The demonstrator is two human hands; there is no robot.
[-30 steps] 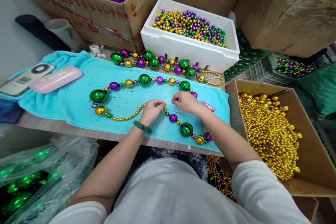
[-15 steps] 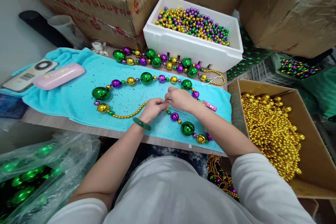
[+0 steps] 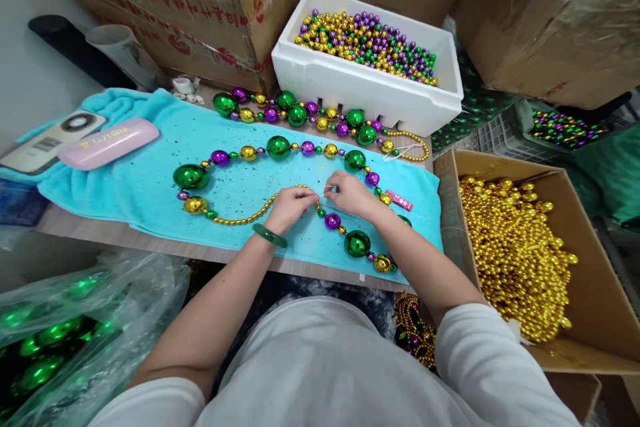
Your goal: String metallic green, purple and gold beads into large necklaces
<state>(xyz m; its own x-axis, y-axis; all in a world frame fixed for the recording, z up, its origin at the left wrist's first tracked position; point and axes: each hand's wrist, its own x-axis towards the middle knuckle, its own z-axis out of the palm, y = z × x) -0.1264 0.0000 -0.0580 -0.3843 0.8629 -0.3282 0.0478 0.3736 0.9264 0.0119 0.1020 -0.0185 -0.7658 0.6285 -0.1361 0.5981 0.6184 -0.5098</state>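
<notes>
- Left hand [image 3: 289, 208] fingers pinched on the gold end of the necklace [image 3: 278, 147].
- Right hand [image 3: 353, 193] fingers pinched on its other end, just beside.
- Towel [image 3: 150, 180] beneath both.

Right hand [image 3: 353, 195] slightly apart from left hand [image 3: 291, 207] again.

A white foam box [image 3: 367, 90] of mixed gold, green and purple beads stands at the back of the table, with a finished bead string [image 3: 320, 119] lying just in front of it. A cardboard box [image 3: 595, 293] of gold beads sits to the right, and another carton [image 3: 165, 10] of purple balls stands at the back left. A pink case [image 3: 109, 143] rests on the left end of the blue towel [image 3: 150, 193], beside a flat white device [image 3: 53, 142], and a clear bag [image 3: 85, 327] of green balls lies lower left.
</notes>
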